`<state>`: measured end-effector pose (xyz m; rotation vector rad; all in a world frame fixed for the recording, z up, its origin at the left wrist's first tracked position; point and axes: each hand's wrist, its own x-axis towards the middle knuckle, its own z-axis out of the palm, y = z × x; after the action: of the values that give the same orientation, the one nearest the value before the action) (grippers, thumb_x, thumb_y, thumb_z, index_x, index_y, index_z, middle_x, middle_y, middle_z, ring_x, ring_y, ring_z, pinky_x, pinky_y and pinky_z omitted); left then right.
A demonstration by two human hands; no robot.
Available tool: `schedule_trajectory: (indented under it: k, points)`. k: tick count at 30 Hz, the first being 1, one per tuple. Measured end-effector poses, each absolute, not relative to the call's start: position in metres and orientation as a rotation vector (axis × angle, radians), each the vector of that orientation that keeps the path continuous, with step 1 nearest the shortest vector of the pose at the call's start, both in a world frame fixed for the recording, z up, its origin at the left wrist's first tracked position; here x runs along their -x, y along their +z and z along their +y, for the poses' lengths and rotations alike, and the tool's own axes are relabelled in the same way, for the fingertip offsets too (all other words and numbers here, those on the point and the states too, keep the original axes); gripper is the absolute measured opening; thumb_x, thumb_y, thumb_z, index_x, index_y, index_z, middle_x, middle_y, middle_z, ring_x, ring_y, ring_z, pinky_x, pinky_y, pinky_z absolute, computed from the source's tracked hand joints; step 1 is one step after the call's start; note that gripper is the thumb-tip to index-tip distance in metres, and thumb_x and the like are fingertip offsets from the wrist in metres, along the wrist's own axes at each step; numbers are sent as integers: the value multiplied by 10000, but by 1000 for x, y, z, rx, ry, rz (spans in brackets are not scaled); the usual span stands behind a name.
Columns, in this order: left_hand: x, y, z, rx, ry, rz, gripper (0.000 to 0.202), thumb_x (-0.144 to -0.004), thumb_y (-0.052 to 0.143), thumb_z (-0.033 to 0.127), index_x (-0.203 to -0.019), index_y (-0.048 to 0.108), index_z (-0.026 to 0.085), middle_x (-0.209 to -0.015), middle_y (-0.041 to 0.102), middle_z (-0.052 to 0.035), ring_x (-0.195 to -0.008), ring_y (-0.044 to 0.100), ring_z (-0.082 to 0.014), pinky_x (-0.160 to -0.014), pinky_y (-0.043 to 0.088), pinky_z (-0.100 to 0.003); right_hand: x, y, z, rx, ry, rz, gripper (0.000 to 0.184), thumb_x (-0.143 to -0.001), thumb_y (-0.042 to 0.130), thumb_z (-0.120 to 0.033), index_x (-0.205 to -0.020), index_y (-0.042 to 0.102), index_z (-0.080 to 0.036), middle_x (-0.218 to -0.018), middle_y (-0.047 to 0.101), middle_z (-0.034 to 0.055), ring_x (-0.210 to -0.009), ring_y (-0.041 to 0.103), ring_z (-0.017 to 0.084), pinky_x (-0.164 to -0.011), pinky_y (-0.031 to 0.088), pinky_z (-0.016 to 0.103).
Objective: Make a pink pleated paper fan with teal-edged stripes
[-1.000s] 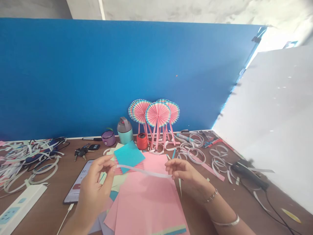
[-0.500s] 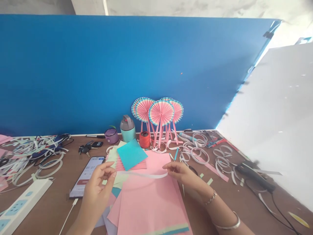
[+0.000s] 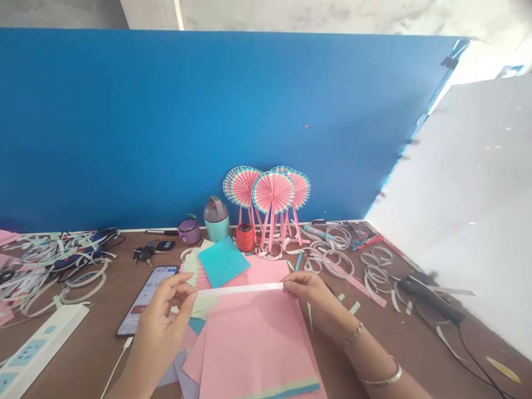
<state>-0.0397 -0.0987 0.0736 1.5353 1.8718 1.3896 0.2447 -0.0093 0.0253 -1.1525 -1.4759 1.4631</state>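
Observation:
My left hand (image 3: 168,307) and my right hand (image 3: 310,292) each pinch one end of a thin white paper strip (image 3: 243,288). The strip is stretched straight and level just above the top edge of a pink paper sheet (image 3: 253,343) lying on the brown table (image 3: 95,343). A teal square sheet (image 3: 222,260) lies just behind the strip, on pale green and pink papers. My right wrist wears bracelets.
Pink pleated paper fans (image 3: 270,194) stand against the blue partition (image 3: 166,127), beside a red spool (image 3: 245,237), teal bottle (image 3: 216,217) and purple pot (image 3: 189,230). A phone (image 3: 145,299), keys (image 3: 147,252), power strip (image 3: 39,349) and curled white strips (image 3: 58,266) lie left; more strips (image 3: 336,257) and a glue gun (image 3: 432,302) right.
The strip sagged loosely between my hands before; now it is pulled taut and straight, level with the pink sheet's top edge. My hands stayed in much the same place.

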Motion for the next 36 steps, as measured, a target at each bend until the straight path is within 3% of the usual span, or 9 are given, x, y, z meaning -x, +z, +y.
schedule_trajectory:
  k: [4, 9, 16, 25, 36]
  points:
    - [42, 41, -94, -1474, 1276, 1893, 334, -772, 513, 396, -1062, 504, 229, -760, 596, -3, -660, 594, -174, -582, 481, -276, -245, 15, -5, 1334, 1411, -1508, 162, -651, 637, -294, -711, 672, -148, -634, 630, 21, -590, 548, 142, -573, 417, 269]
    - [40, 11, -91, -1382, 1147, 1909, 293, -775, 471, 357, -1047, 464, 248, -750, 564, 30, -656, 640, -183, -596, 469, -286, -247, -7, -3, 1405, 1209, -1701, 363, -648, 545, -183, -1011, 534, -171, -580, 588, -47, -538, 544, 139, -525, 388, 247]
    - [32, -2, -91, -1387, 1017, 1940, 283, -777, 414, 328, -1044, 458, 245, -695, 549, 39, -664, 639, -182, -593, 464, -279, -245, -10, -6, 1513, 1063, -1907, 238, -668, 469, -160, -903, 485, -194, -564, 548, -56, -525, 517, 138, -494, 349, 231]
    - [28, -6, -90, -1511, 905, 2042, 299, -783, 365, 261, -1071, 446, 260, -705, 584, 48, -615, 607, -148, -563, 429, -243, -243, -4, -7, 1751, 987, -1956, 203, -707, 477, -196, -789, 661, -169, -727, 691, 42, -669, 615, 189, -597, 407, 257]
    - [29, -7, -89, -1521, 798, 2098, 300, -799, 386, 262, -1087, 466, 263, -725, 598, 40, -661, 622, -146, -547, 422, -222, -241, 2, -12, 1739, 945, -2014, 146, -709, 448, -162, -802, 557, -193, -588, 590, -23, -565, 537, 147, -529, 350, 228]
